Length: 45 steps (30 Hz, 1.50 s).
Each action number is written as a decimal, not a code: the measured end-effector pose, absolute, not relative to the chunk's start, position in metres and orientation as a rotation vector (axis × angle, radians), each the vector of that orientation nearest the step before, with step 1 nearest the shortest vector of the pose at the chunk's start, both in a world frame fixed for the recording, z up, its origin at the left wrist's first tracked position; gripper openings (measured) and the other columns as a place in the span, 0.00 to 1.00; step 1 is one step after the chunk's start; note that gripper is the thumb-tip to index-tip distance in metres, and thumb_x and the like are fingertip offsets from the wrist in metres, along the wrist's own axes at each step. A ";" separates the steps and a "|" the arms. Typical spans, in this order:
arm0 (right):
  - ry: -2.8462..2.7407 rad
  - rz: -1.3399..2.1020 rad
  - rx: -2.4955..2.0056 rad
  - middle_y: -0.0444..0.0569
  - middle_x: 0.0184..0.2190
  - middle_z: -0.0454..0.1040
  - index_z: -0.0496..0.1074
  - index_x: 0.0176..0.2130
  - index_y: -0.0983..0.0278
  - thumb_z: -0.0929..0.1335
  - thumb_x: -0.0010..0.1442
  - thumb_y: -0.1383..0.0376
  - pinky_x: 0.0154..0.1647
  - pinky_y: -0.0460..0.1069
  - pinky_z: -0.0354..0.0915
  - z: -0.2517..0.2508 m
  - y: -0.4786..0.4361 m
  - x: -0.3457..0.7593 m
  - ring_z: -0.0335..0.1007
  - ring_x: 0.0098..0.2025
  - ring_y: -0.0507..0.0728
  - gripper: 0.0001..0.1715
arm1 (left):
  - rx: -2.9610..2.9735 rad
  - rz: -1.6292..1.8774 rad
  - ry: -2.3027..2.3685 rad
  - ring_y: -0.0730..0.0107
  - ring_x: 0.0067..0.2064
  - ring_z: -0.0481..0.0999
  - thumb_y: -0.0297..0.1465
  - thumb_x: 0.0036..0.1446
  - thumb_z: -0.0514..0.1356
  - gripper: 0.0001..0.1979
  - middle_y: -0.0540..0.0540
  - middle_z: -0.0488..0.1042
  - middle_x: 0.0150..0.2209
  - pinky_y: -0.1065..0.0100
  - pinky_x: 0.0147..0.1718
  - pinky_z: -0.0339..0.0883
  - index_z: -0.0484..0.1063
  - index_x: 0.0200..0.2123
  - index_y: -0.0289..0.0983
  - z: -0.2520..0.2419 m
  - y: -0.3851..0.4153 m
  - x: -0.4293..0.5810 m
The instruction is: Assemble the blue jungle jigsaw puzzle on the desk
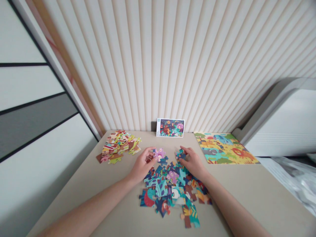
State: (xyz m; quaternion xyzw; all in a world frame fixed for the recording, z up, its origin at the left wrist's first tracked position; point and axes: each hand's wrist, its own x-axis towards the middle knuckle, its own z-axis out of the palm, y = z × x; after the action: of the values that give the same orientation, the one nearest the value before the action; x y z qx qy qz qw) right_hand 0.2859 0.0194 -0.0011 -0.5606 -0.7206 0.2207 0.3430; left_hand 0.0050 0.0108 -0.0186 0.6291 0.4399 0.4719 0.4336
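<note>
While a loose pile of jigsaw pieces (170, 187) is spread on the surface (247, 191), a purple piece (159, 153) is touched by the half-closed left hand (142, 164), and a teal piece (180, 154) by the half-closed right hand (194, 163); any grip cannot be confirmed. A picture card (170, 127) is stood beyond, between a paler pile (118, 146) and an assembled puzzle (222, 148).

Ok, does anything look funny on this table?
One thing, maybe: the finished jigsaw puzzle lies very close to the right edge of the table, so it could slip off. The loose pieces are jumbled in a heap, but none looks torn or bent from here.
</note>
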 end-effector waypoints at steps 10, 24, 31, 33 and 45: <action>-1.578 0.876 -1.312 0.44 0.31 0.68 0.74 0.48 0.62 0.72 0.60 0.51 0.27 0.47 0.64 0.007 0.014 0.290 0.67 0.31 0.54 0.22 | 1.488 1.191 1.028 0.64 0.40 0.80 0.39 0.61 0.64 0.23 0.47 0.76 0.39 0.65 0.41 0.72 0.67 0.56 0.39 -0.022 0.013 0.006; -1.489 1.127 -1.188 0.39 0.28 0.62 0.71 0.47 0.61 0.73 0.58 0.48 0.26 0.46 0.59 0.009 0.007 0.278 0.60 0.27 0.50 0.25 | 1.361 1.137 0.920 0.64 0.39 0.82 0.40 0.60 0.65 0.21 0.47 0.76 0.40 0.63 0.41 0.75 0.66 0.53 0.39 -0.019 0.012 0.008; -1.476 0.969 -1.258 0.40 0.26 0.65 0.74 0.47 0.64 0.73 0.55 0.44 0.26 0.46 0.59 0.007 0.023 0.305 0.61 0.26 0.51 0.31 | 1.424 1.156 0.918 0.64 0.41 0.81 0.40 0.62 0.64 0.21 0.48 0.76 0.39 0.62 0.45 0.74 0.66 0.54 0.39 -0.020 0.013 0.008; -1.486 0.989 -1.272 0.41 0.26 0.66 0.74 0.48 0.65 0.73 0.55 0.43 0.26 0.46 0.59 0.009 0.024 0.308 0.61 0.26 0.51 0.33 | 1.437 1.168 0.937 0.64 0.42 0.80 0.40 0.62 0.63 0.21 0.48 0.77 0.39 0.62 0.46 0.73 0.66 0.55 0.39 -0.022 0.014 0.007; -1.504 1.050 -1.220 0.41 0.27 0.69 0.75 0.47 0.65 0.75 0.55 0.47 0.29 0.47 0.61 0.005 0.026 0.317 0.64 0.28 0.51 0.29 | 1.468 1.187 0.986 0.64 0.42 0.79 0.40 0.65 0.60 0.25 0.48 0.76 0.39 0.61 0.47 0.72 0.62 0.62 0.40 -0.020 0.016 0.004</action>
State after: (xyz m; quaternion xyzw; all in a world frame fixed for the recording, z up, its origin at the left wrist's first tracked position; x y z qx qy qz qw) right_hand 0.3171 0.0259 0.0047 -0.4938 -0.6089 0.4250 0.4525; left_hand 0.0043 0.0159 -0.0204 0.6029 0.4050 0.4876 0.4844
